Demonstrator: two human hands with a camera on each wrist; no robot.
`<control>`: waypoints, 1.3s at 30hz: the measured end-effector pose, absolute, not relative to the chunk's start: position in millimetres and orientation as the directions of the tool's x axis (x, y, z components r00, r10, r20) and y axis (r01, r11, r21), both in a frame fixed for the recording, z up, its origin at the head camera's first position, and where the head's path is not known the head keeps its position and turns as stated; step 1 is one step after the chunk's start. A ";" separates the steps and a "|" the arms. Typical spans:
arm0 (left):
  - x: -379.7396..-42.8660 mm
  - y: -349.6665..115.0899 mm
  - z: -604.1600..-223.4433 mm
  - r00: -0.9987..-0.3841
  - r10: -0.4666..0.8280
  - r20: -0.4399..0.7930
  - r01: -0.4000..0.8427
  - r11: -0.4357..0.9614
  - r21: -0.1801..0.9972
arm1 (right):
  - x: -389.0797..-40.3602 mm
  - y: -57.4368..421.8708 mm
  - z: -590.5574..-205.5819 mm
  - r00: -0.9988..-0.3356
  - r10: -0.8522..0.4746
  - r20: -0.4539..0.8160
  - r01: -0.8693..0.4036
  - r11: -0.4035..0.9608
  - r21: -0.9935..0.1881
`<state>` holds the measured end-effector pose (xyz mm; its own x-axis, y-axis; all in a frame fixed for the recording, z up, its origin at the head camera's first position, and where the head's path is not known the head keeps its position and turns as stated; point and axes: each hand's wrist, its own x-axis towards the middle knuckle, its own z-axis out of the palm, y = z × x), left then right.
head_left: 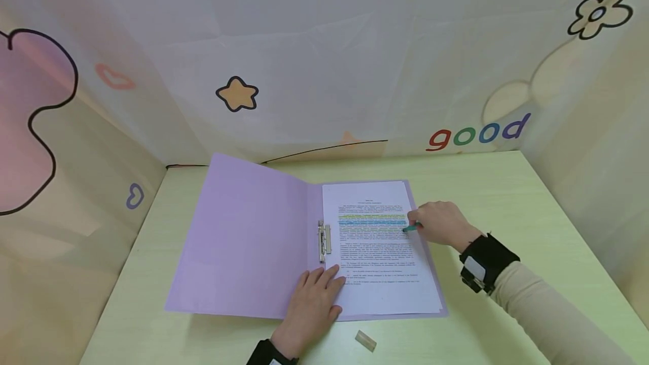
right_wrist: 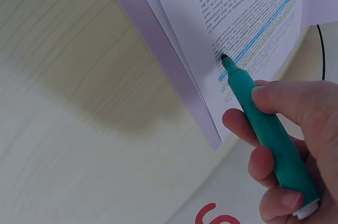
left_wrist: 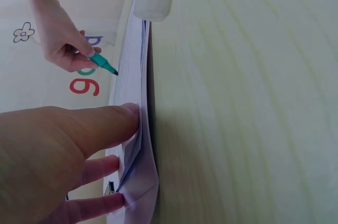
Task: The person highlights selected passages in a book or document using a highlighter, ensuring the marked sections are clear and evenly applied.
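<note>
Fingers (head_left: 329, 273) of the left hand (head_left: 310, 304) lie spread and nearly straight, gripping nothing; at about 8 o'clock from the middle of the page, they rest near the lower-left corner of the white printed paper sheets (head_left: 387, 300), with the thumb at the bottom edge. The right hand (head_left: 443, 223), at 2 o'clock, has its thumb and fingers curled firmly round a teal-green, cylindrical highlighter marker (right_wrist: 282, 152).

The marker's dark tip points toward 9 o'clock in the head view and sits at the right-hand end of the printed lines; whether it touches the paper is hard to tell. Its rear end is whitish. On the top sheet, toward 12 o'clock from the middle, run a yellow-green line, a bright blue highlighted band (head_left: 372, 222) and a thinner green line, one below another, across dense black text.

A lavender folder (head_left: 243, 241) lies opened out, its broad cover at 9 o'clock and the stacked sheets inside its right half. A silver metal clip (head_left: 321, 241) stands along the fold, reaching the sheets' left edge. At 6 o'clock, just beside the folder's lower edge, a small pale translucent piece (head_left: 365, 341) lies on the light yellow-green wood-grain table (head_left: 507, 207).
</note>
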<state>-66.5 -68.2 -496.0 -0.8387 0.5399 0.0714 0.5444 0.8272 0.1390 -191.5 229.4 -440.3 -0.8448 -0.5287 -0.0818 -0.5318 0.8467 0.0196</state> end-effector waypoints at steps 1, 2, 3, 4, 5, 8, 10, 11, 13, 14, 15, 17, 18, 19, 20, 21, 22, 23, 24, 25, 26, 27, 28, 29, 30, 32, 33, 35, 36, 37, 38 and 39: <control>-66.4 -68.1 -496.1 -0.839 0.540 0.071 0.545 0.827 0.141 | -191.5 230.5 -440.3 -0.845 -0.529 -0.082 -0.532 0.846 0.020; -66.3 -68.1 -496.3 -0.838 0.541 0.071 0.545 0.826 0.141 | -191.2 231.1 -439.9 -0.844 -0.530 -0.081 -0.533 0.846 0.019; -66.2 -68.1 -496.5 -0.838 0.541 0.071 0.545 0.826 0.142 | -191.0 231.9 -439.8 -0.845 -0.529 -0.083 -0.532 0.847 0.020; -66.0 -68.2 -496.7 -0.837 0.542 0.072 0.546 0.825 0.142 | -191.0 232.7 -439.8 -0.846 -0.527 -0.085 -0.530 0.847 0.023; -65.8 -68.2 -496.9 -0.837 0.542 0.073 0.547 0.825 0.142 | -190.6 233.2 -439.4 -0.847 -0.525 -0.087 -0.528 0.849 0.024; -65.7 -68.1 -497.5 -0.836 0.544 0.076 0.549 0.824 0.140 | -190.3 235.0 -439.5 -0.848 -0.523 -0.086 -0.527 0.850 0.030; -65.8 -68.0 -497.5 -0.836 0.543 0.075 0.549 0.824 0.139 | -190.1 235.9 -439.9 -0.849 -0.522 -0.082 -0.526 0.850 0.031; -65.9 -67.9 -497.5 -0.837 0.543 0.073 0.548 0.825 0.139 | -189.8 236.2 -439.8 -0.849 -0.523 -0.078 -0.526 0.850 0.030; -66.1 -67.6 -497.3 -0.838 0.542 0.070 0.546 0.826 0.138 | -189.8 237.0 -440.5 -0.849 -0.523 -0.074 -0.526 0.850 0.028; -65.9 -67.5 -497.0 -0.838 0.541 0.066 0.545 0.827 0.138 | -189.6 237.3 -440.3 -0.848 -0.525 -0.071 -0.528 0.849 0.026; -65.9 -67.3 -496.8 -0.839 0.540 0.064 0.544 0.828 0.139 | -189.4 237.6 -440.4 -0.849 -0.524 -0.069 -0.526 0.850 0.025; -65.6 -67.1 -496.6 -0.839 0.541 0.060 0.544 0.828 0.138 | -188.9 238.3 -440.3 -0.850 -0.522 -0.066 -0.524 0.851 0.024; -65.5 -67.0 -496.4 -0.839 0.541 0.060 0.544 0.828 0.139 | -188.7 238.7 -440.3 -0.850 -0.523 -0.065 -0.525 0.851 0.023; -65.3 -66.9 -496.4 -0.839 0.541 0.061 0.544 0.827 0.140 | -188.5 239.0 -440.2 -0.849 -0.525 -0.063 -0.527 0.850 0.022; -65.2 -66.8 -496.5 -0.839 0.541 0.061 0.544 0.827 0.139 | -188.1 239.2 -439.9 -0.849 -0.524 -0.062 -0.526 0.850 0.019; -65.2 -66.7 -496.7 -0.838 0.541 0.064 0.545 0.827 0.139 | -187.5 239.4 -439.8 -0.850 -0.523 -0.062 -0.525 0.851 0.017; -65.1 -66.6 -496.8 -0.838 0.542 0.065 0.545 0.827 0.140 | -187.1 239.5 -439.3 -0.850 -0.523 -0.062 -0.525 0.851 0.016; -65.1 -66.5 -496.9 -0.838 0.541 0.066 0.545 0.826 0.142 | -186.7 239.5 -438.9 -0.850 -0.522 -0.063 -0.524 0.852 0.015; -65.0 -66.5 -497.0 -0.838 0.542 0.065 0.545 0.826 0.145 | -186.2 239.4 -438.4 -0.851 -0.522 -0.062 -0.524 0.852 0.013; -65.0 -66.5 -497.1 -0.838 0.542 0.063 0.545 0.826 0.145 | -185.8 239.4 -438.1 -0.852 -0.520 -0.063 -0.521 0.853 0.011; -65.1 -66.4 -496.9 -0.838 0.543 0.060 0.545 0.826 0.144 | -185.3 239.2 -437.7 -0.853 -0.519 -0.063 -0.520 0.854 0.009; -65.1 -66.5 -496.7 -0.839 0.541 0.055 0.543 0.827 0.147 | -185.3 238.9 -437.3 -0.852 -0.520 -0.060 -0.521 0.853 0.007; -65.1 -66.6 -496.4 -0.840 0.540 0.050 0.541 0.828 0.149 | -185.2 238.8 -437.1 -0.851 -0.523 -0.057 -0.524 0.852 0.006; -65.2 -66.7 -496.1 -0.841 0.540 0.047 0.540 0.828 0.149 | -185.3 238.6 -437.1 -0.851 -0.523 -0.055 -0.524 0.852 0.003; -65.4 -66.9 -495.7 -0.841 0.539 0.045 0.540 0.829 0.149 | -185.5 238.6 -437.1 -0.850 -0.524 -0.052 -0.525 0.851 0.002; -65.6 -67.2 -495.0 -0.841 0.539 0.044 0.539 0.829 0.149 | -185.9 238.3 -437.0 -0.849 -0.526 -0.049 -0.526 0.850 -0.002; -65.6 -67.4 -494.7 -0.842 0.538 0.044 0.538 0.830 0.150 | -186.0 238.4 -437.2 -0.849 -0.526 -0.048 -0.526 0.850 -0.002; -65.8 -67.7 -494.4 -0.841 0.539 0.044 0.539 0.829 0.148 | -186.2 238.6 -437.7 -0.851 -0.523 -0.049 -0.523 0.852 -0.003; -65.9 -67.7 -494.2 -0.842 0.538 0.041 0.538 0.830 0.148 | -186.2 238.6 -437.9 -0.851 -0.523 -0.049 -0.524 0.852 -0.002; -65.9 -67.8 -494.2 -0.842 0.538 0.039 0.537 0.830 0.149 | -186.0 238.6 -437.9 -0.851 -0.523 -0.048 -0.523 0.852 -0.005; -66.0 -67.8 -494.1 -0.842 0.538 0.037 0.537 0.830 0.152 | -185.9 238.6 -437.9 -0.852 -0.522 -0.046 -0.522 0.853 -0.007; -66.0 -67.7 -494.1 -0.842 0.538 0.034 0.537 0.830 0.154 | -185.8 238.4 -437.9 -0.852 -0.521 -0.045 -0.521 0.853 -0.011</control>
<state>-66.0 -67.7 -494.1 -0.8421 0.5383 0.0336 0.5365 0.8297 0.1543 -185.8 238.4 -437.9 -0.8524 -0.5210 -0.0447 -0.5211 0.8534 -0.0110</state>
